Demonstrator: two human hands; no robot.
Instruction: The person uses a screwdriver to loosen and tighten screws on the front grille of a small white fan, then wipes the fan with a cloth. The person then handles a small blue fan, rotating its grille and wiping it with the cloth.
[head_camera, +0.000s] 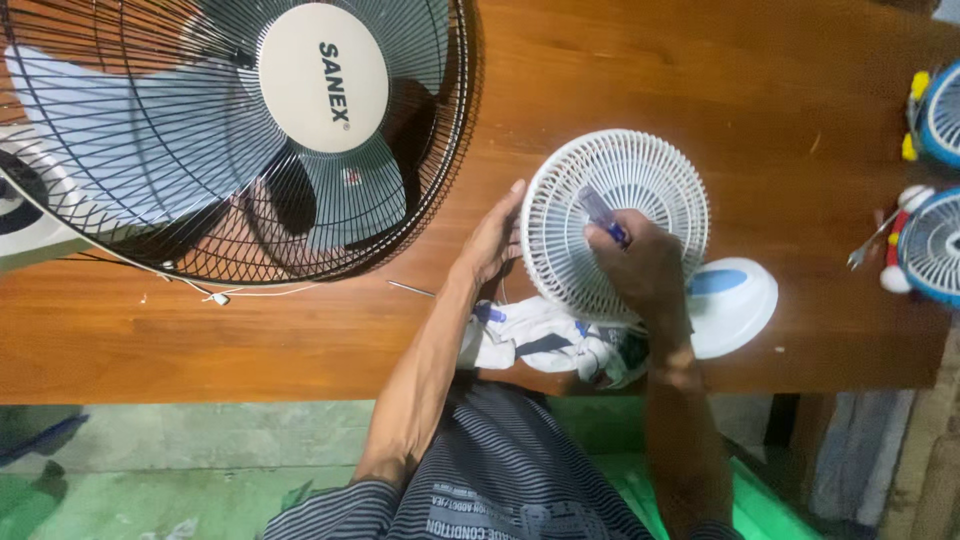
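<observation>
a wooden tabletop (620, 70) carries a small white fan (600, 215), lying grille-up. the right hand (645, 270) grips a blue-handled screwdriver (603, 215), slanting far-left over the grille; the left hand (492, 240), open, steadies its left rim.

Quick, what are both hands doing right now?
Left hand: open, resting against the small white fan.
Right hand: closed around a blue-handled screwdriver, over the fan's grille.
</observation>
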